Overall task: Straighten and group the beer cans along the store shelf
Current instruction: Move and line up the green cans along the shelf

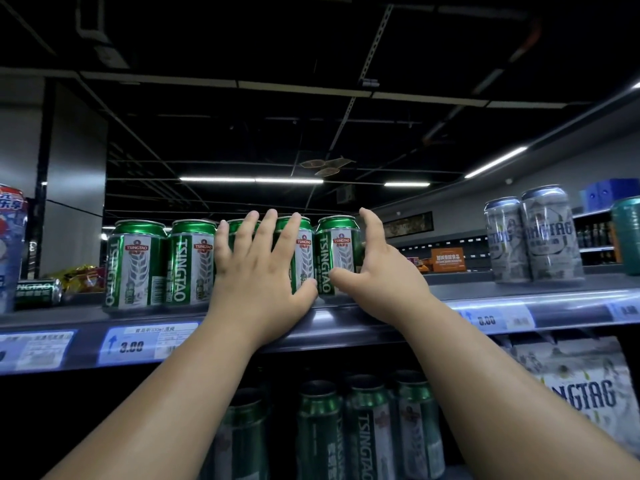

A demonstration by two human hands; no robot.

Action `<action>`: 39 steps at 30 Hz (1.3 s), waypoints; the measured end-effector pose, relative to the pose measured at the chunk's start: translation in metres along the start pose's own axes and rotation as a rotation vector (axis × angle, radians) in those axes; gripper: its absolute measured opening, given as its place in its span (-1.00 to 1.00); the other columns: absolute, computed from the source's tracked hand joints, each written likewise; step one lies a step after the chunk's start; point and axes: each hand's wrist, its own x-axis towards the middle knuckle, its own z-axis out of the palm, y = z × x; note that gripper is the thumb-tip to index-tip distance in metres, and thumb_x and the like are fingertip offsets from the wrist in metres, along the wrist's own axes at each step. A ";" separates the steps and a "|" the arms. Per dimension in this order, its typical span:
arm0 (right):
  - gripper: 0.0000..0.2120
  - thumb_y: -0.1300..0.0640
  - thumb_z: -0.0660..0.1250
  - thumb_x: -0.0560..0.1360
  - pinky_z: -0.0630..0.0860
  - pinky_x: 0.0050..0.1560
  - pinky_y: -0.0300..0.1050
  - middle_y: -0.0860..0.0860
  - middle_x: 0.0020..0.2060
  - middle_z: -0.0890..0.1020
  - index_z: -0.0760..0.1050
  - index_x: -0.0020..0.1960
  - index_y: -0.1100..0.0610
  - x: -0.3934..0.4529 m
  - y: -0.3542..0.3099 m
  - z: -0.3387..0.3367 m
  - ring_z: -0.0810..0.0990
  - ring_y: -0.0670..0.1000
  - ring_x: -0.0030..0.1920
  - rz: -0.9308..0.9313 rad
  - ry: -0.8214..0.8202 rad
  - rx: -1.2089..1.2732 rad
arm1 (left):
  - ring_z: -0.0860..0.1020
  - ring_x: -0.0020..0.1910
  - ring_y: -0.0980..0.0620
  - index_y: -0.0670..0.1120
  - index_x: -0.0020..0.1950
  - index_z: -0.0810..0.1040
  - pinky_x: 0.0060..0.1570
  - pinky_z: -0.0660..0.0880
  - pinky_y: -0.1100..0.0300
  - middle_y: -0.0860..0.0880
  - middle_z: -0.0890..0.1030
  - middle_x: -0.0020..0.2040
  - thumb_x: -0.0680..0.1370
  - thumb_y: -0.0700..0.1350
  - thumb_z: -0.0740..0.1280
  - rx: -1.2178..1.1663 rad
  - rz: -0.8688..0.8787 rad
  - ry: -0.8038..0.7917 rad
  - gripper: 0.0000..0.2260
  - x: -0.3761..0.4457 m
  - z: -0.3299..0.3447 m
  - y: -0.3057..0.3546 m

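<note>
Grouping step, judged under way. At the front edge of the grey metal store shelf [346, 323], the left hand [259, 268] lies flat, fingers spread, against two green Tsingtao beer cans [304, 258] in the five-can front row; the right hand [377, 268], open and cupped, brackets the row's rightmost green can [337, 254]. Farther left, one green can lying on its side [38, 293] likely needs righting next; toward the right end stand two silver cans [535, 237], apart from the row.
</note>
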 end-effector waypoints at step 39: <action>-0.18 -0.57 -0.35 0.44 -0.30 0.56 0.09 0.10 0.58 -0.40 -0.57 0.50 -0.19 -0.039 0.002 0.011 -0.36 0.07 0.60 -0.230 0.008 -0.397 | -0.31 0.56 -0.12 0.12 0.59 -0.28 0.46 -0.30 -0.21 -0.11 -0.27 0.60 0.49 0.45 -0.11 0.026 0.025 -0.090 -0.22 -0.022 -0.006 -0.008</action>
